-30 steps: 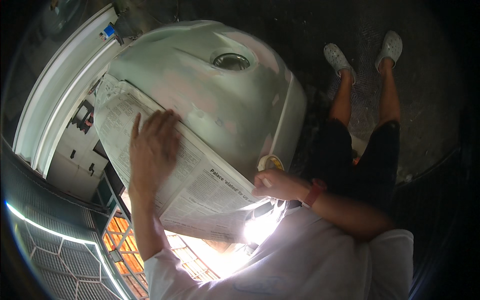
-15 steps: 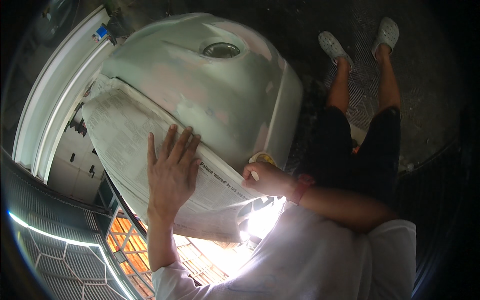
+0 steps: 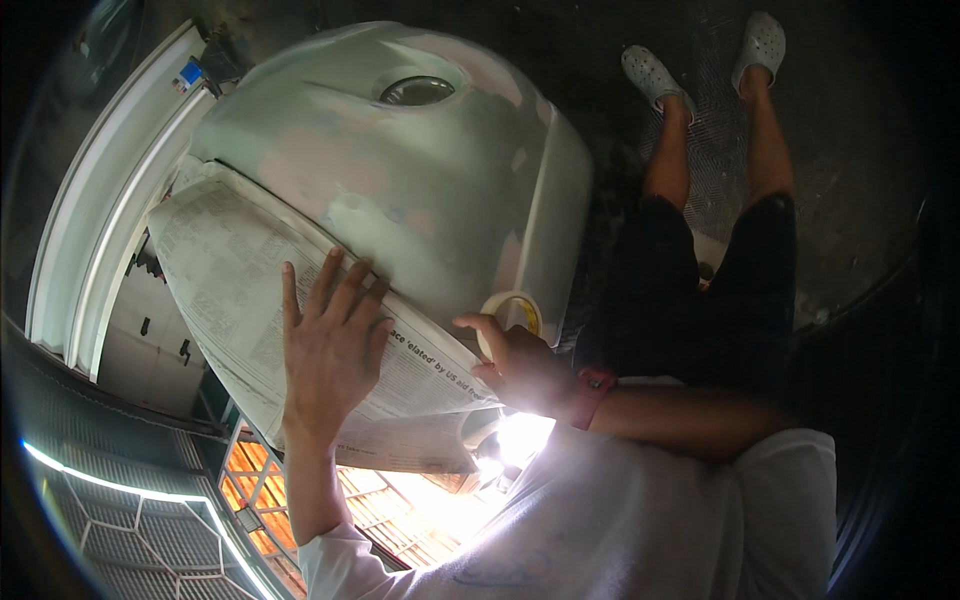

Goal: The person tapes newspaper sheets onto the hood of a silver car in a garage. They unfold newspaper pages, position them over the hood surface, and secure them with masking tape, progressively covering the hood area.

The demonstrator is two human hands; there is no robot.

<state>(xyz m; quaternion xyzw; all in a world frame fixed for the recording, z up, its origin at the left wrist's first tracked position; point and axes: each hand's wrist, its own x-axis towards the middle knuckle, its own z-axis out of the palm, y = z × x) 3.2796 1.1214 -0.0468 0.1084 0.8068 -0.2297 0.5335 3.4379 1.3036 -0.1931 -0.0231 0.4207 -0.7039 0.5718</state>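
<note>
A sheet of newspaper point(image 3: 235, 240) covers the near side of a pale green painted vehicle panel point(image 3: 430, 180) with pinkish patches. Along the paper's upper edge runs a pale strip that looks like tape. My left hand point(image 3: 335, 350) lies flat on the newspaper, fingers spread, their tips at that edge. By the panel's near right corner, my right hand point(image 3: 525, 370) holds a roll of masking tape point(image 3: 493, 308). Its index finger and thumb stick out toward the paper's edge, and the other fingers are partly hidden.
An oval opening point(image 3: 417, 91) sits in the panel's upper part. Long white curved panels point(image 3: 100, 200) stand at the left, with a small blue item point(image 3: 190, 72) on them. Bright light and an orange-lit metal frame point(image 3: 255, 470) lie below the newspaper. My feet in white clogs point(image 3: 658, 78) rest on dark floor.
My right hand has turned and loosened from a closed pinch, and the tape roll shows more fully, tipped up. My left hand stays flat on the newspaper. The whole view has shifted slightly.
</note>
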